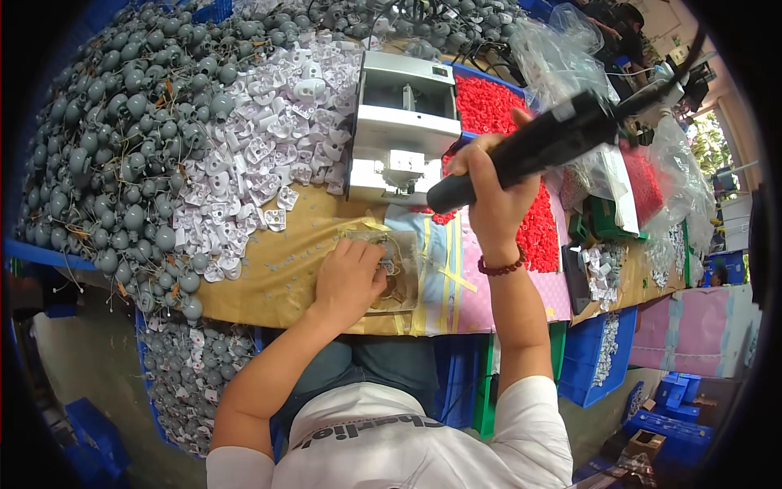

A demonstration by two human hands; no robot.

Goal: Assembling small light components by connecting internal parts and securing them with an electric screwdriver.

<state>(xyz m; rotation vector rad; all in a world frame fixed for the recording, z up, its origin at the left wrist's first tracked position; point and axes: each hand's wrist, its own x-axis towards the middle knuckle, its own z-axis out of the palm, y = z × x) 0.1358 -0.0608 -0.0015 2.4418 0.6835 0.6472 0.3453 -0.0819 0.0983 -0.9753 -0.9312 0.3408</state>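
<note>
Right hand (493, 175): your fingers clamp the black cylindrical handheld tool (533, 151), one o'clock from fixture | Left hand (350, 273): over square tan fixture (409, 281), finger closure unclear | Advisable: steady fixture, align tool squarely

Mostly open brown-covered desk (269, 300) lies left of the square board (403, 287). Heaped white parts (269, 138) border that gap; a silver machine (403, 126) blocks the far side, a black handheld tool (542, 151) the air rightward.
</note>
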